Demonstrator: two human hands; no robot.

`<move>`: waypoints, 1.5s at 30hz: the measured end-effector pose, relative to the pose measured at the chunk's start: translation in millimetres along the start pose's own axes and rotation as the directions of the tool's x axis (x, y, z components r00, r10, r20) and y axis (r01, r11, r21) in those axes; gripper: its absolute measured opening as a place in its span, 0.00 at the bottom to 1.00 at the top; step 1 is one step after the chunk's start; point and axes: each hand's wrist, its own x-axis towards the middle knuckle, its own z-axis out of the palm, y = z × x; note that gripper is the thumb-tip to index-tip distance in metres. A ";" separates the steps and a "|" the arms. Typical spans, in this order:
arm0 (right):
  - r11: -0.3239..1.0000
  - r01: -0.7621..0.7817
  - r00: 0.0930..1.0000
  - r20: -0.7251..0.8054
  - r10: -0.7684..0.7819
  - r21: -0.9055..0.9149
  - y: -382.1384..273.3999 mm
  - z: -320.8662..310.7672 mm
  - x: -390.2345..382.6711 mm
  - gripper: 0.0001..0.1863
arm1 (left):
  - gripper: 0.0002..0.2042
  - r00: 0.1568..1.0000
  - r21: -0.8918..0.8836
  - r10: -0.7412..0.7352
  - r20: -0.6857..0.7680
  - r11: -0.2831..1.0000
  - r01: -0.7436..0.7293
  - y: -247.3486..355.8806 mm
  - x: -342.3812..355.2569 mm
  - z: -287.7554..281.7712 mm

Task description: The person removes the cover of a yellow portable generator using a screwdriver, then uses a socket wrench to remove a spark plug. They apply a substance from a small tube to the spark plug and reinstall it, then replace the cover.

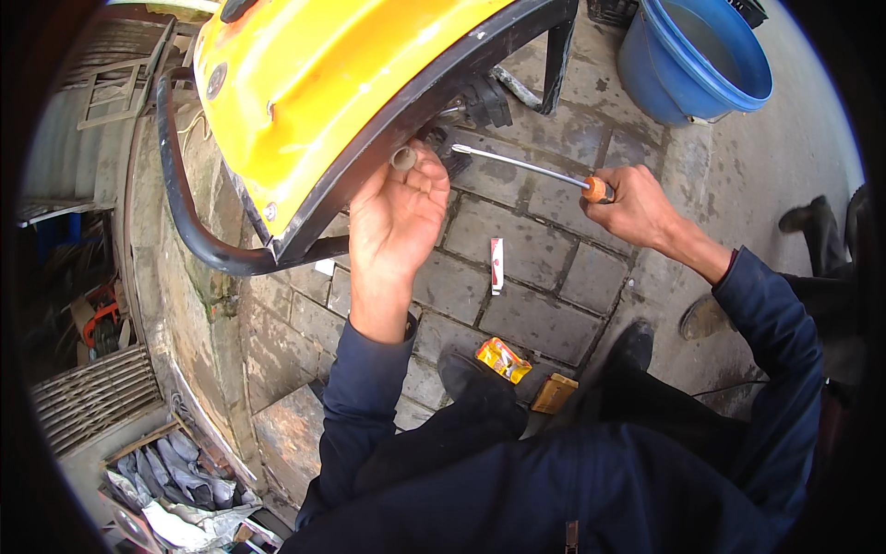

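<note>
My right hand grips the orange handle of a screwdriver. Its long metal shaft points left, with the tip close to the fingers of my left hand. My left hand is raised palm up beneath the edge of a yellow panel with a black frame. Between its thumb and fingers is a small pale, round, hollow piece, like a short tube or cup. Just beyond my left fingertips, a black fitting hangs under the panel; its inner parts are in shadow.
A blue bucket of cloudy liquid stands at the far right. On the paving lie a red and white carton, a yellow and red packet and a brown block. Another person's shoe is at the right. A black tube bar curves out left.
</note>
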 end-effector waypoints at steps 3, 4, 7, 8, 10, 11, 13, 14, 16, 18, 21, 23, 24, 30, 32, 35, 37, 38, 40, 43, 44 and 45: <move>1.000 0.024 1.000 -0.005 -0.024 0.006 2.5 1.3 2.9 0.13 | 0.12 0.997 0.137 0.073 -0.021 0.988 -0.070 4.6 -0.7 -1.9; 1.000 0.027 1.000 -0.007 -0.027 0.005 3.8 2.0 3.9 0.13 | 0.12 0.995 0.178 0.083 -0.059 0.981 -0.071 6.1 -1.6 -2.0; 1.000 0.022 1.000 -0.016 -0.022 -0.009 6.8 1.7 7.7 0.13 | 0.13 0.970 0.224 0.129 -0.208 0.971 -0.081 6.6 -2.7 -0.1; 1.000 0.020 0.999 -0.026 -0.020 -0.018 6.8 0.6 7.5 0.13 | 0.14 0.955 0.235 0.153 -0.254 0.967 -0.093 5.7 -2.5 2.3; 0.999 0.046 0.997 -0.058 -0.046 -0.008 2.2 0.2 10.3 0.13 | 0.13 0.947 0.180 0.162 -0.279 0.977 -0.114 1.0 -2.0 9.3; 0.998 0.062 0.995 -0.080 -0.062 -0.004 -1.2 -0.1 9.7 0.13 | 0.13 0.917 0.208 0.218 -0.334 0.966 -0.154 -3.3 -1.0 13.4; 0.998 0.050 0.994 -0.090 -0.053 -0.034 -6.5 -1.6 8.9 0.13 | 0.13 0.907 0.187 0.217 -0.360 0.970 -0.158 -9.0 0.1 20.5; 0.997 0.068 0.995 -0.078 -0.070 -0.021 -8.5 -1.7 10.1 0.13 | 0.13 0.919 0.216 0.227 -0.322 0.963 -0.162 -11.5 0.9 22.4; 0.999 0.028 0.998 -0.052 -0.030 -0.033 -7.5 -5.4 6.4 0.13 | 0.12 0.903 0.249 0.257 -0.343 0.952 -0.176 -15.4 0.6 22.2; 0.997 0.071 0.995 -0.069 -0.073 -0.041 -2.5 -7.9 4.0 0.13 | 0.12 0.908 0.250 0.245 -0.339 0.954 -0.164 -14.1 -0.3 18.5; 0.998 0.058 0.997 -0.050 -0.060 -0.031 6.7 -7.7 5.6 0.13 | 0.13 0.949 0.247 0.182 -0.259 0.962 -0.117 -8.4 -2.4 10.1; 0.996 0.075 0.996 -0.043 -0.077 -0.054 11.0 -4.3 9.8 0.13 | 0.13 0.976 0.232 0.110 -0.190 0.971 -0.064 -4.7 -3.6 5.0; 0.989 0.127 0.989 -0.062 -0.132 -0.075 12.2 -1.9 12.3 0.13 | 0.14 0.990 0.232 0.067 -0.128 0.972 -0.035 -3.3 -4.1 3.1; 0.982 0.169 0.985 -0.030 -0.172 -0.086 5.0 7.5 28.1 0.12 | 0.12 0.985 0.220 0.063 -0.161 0.975 -0.027 0.3 -3.6 4.1; 0.980 0.191 0.980 -0.039 -0.193 -0.063 1.6 8.2 33.2 0.12 | 0.11 0.988 0.225 0.051 -0.146 0.974 -0.017 1.1 -4.2 5.5; 0.971 0.232 0.971 -0.044 -0.234 -0.059 -0.9 9.3 39.2 0.12 | 0.10 0.985 0.268 0.074 -0.155 0.963 -0.030 2.2 -3.6 6.7; 0.968 0.245 0.967 -0.055 -0.248 -0.057 -2.1 12.5 42.0 0.12 | 0.09 0.990 0.267 0.059 -0.125 0.963 -0.023 2.4 -3.9 7.0; 0.967 0.246 0.967 -0.057 -0.249 -0.064 -2.5 14.1 43.2 0.13 | 0.09 0.987 0.269 0.075 -0.140 0.963 -0.035 1.9 -4.1 6.9; 0.969 0.240 0.970 -0.016 -0.241 -0.055 -3.6 17.2 46.0 0.13 | 0.08 0.980 0.275 0.108 -0.169 0.960 -0.058 1.3 -4.3 7.4; 0.968 0.249 0.968 0.015 -0.249 -0.023 -5.0 20.5 49.4 0.13 | 0.09 0.981 0.256 0.109 -0.162 0.964 -0.065 0.2 -4.3 7.6; 0.961 0.275 0.961 0.008 -0.275 -0.024 -5.7 21.4 51.6 0.13 | 0.09 0.981 0.249 0.107 -0.161 0.966 -0.065 0.1 -4.0 7.4; 0.954 0.300 0.954 0.002 -0.300 -0.024 -6.4 22.7 54.1 0.13 | 0.09 0.980 0.258 0.117 -0.161 0.963 -0.073 0.0 -4.1 6.9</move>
